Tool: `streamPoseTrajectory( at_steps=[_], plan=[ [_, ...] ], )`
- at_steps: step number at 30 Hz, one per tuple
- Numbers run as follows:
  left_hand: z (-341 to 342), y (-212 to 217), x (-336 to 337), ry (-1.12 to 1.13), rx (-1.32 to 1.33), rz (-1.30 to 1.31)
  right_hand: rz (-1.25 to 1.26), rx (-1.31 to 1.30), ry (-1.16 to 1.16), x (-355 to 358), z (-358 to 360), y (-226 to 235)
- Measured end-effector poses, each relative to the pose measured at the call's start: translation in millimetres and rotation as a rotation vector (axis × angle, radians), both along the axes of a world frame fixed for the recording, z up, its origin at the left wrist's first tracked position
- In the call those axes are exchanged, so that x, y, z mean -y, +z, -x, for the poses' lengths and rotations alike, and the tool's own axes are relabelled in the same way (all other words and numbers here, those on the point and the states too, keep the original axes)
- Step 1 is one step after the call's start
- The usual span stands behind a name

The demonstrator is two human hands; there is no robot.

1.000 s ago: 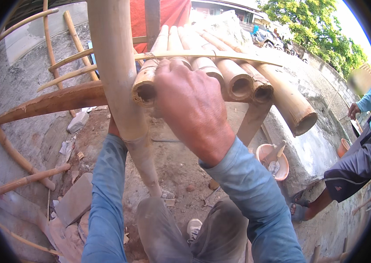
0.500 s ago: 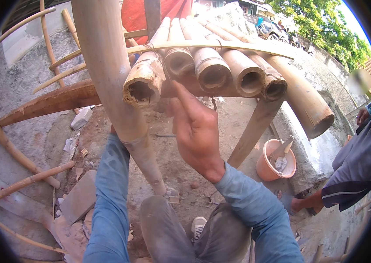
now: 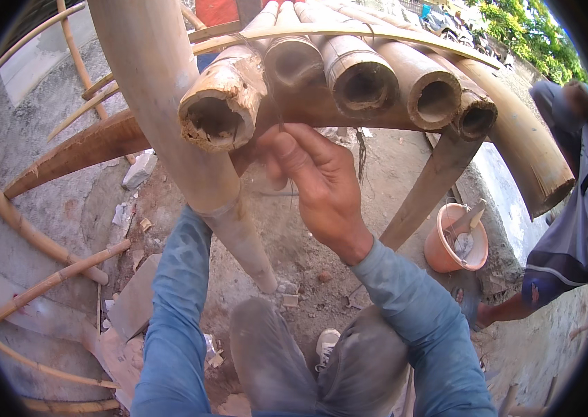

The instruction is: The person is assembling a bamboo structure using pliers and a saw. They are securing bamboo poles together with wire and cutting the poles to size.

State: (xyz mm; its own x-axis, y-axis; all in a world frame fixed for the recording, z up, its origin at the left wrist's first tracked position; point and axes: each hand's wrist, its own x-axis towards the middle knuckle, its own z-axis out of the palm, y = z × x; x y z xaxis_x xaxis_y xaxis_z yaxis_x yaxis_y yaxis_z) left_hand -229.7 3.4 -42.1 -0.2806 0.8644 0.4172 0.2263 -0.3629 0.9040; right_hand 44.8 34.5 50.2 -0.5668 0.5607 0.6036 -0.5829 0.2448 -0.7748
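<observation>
Beneath the cut ends of the bamboo poles (image 3: 405,66), the right hand (image 3: 328,187) makes a narrow pinch, thumb turned toward the wearer and fingers curled, with a thin dark string (image 3: 280,117) between the tips. The string hangs just beside the leftmost pole's ragged end (image 3: 221,115). The right forearm slants up and inward from the lower right, its blue sleeve ending at the wrist. The left forearm rises more steeply and passes behind the upright post (image 3: 151,97); the left hand (image 3: 244,158), mostly hidden there, shows only a small part near the right fingertips, so I cannot tell how it is closed.
</observation>
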Motion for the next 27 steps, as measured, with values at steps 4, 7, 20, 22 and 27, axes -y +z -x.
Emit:
streamPoseTrajectory(
  at_steps=[4,7,20,22,27],
  plan=[
    [-1,1,-5,-0.021,0.004,0.002,0.012,0.003,-0.075,-17,19,-20],
    [-1,1,-2,-0.015,0.0,0.008,-0.061,0.049,-0.146,-15,18,-13],
    [-4,1,-4,-0.008,0.005,0.009,-0.149,0.14,-0.278,-7,19,-7],
    [-4,0,-1,0.001,0.015,0.007,-0.134,0.162,-0.323,-3,20,-7],
    [-11,-3,2,0.01,0.041,-0.003,-0.157,0.166,-0.258,0,13,2]
  ],
)
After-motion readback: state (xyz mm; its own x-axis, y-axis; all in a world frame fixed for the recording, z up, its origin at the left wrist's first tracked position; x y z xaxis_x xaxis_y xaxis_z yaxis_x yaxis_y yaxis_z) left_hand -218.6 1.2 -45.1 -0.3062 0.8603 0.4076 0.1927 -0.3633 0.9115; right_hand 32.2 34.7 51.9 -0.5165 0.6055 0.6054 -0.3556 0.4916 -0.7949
